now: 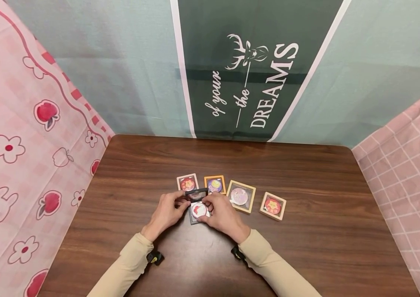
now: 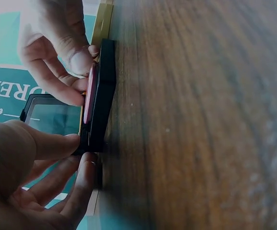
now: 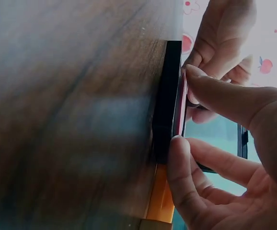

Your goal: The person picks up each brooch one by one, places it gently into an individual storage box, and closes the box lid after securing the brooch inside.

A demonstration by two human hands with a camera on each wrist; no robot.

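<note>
A small black display case point(image 1: 193, 220) stands unfolded on the table, its clear-windowed lid point(image 1: 197, 195) raised at the back. On the lower half lies a round red-and-white badge point(image 1: 199, 210), whose pink edge shows in both wrist views. My left hand point(image 1: 166, 211) pinches the case by its hinge side between thumb and fingers, as the left wrist view shows. The right hand point(image 1: 224, 215) grips the badge's rim, thumb on the near edge and fingers on the far side. In the right wrist view, the black lower half point(image 3: 166, 103) sits flat on the wood.
Behind the case stand a pink-framed case point(image 1: 187, 183) and an orange-framed case point(image 1: 215, 184), each with a round badge. Rightward lie a larger yellow-framed case point(image 1: 240, 196) and a cream-framed case point(image 1: 273, 206). Fabric curtains point(image 1: 139, 82) border the wooden table point(image 1: 325, 231).
</note>
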